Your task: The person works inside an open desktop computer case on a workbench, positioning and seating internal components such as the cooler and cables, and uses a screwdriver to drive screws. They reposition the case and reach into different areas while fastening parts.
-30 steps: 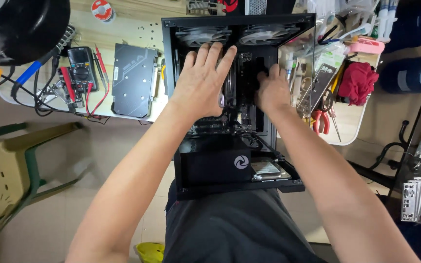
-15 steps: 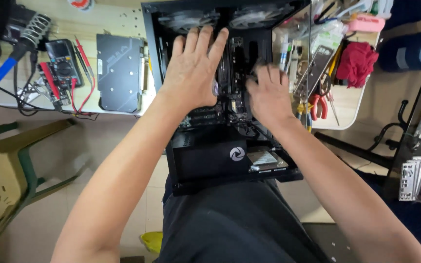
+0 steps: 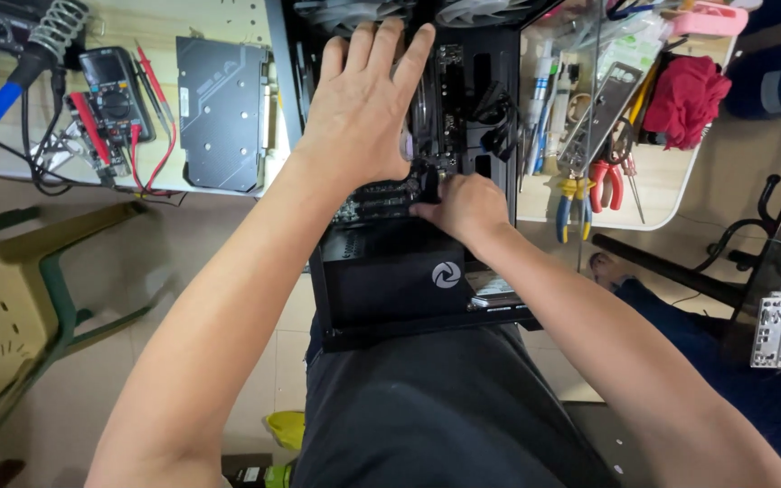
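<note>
right hand (image 3: 468, 206) lower now — computer case (image 3: 390, 280)

one head-worn view, steeply down, close over the workbench (image 3: 228, 18)

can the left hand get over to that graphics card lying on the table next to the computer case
Probably yes. The left hand lies flat inside the open computer case, and the graphics card sits on the table just left of the case wall, uncovered. Nothing lies between them but that wall, which the hand could lift over.
</note>
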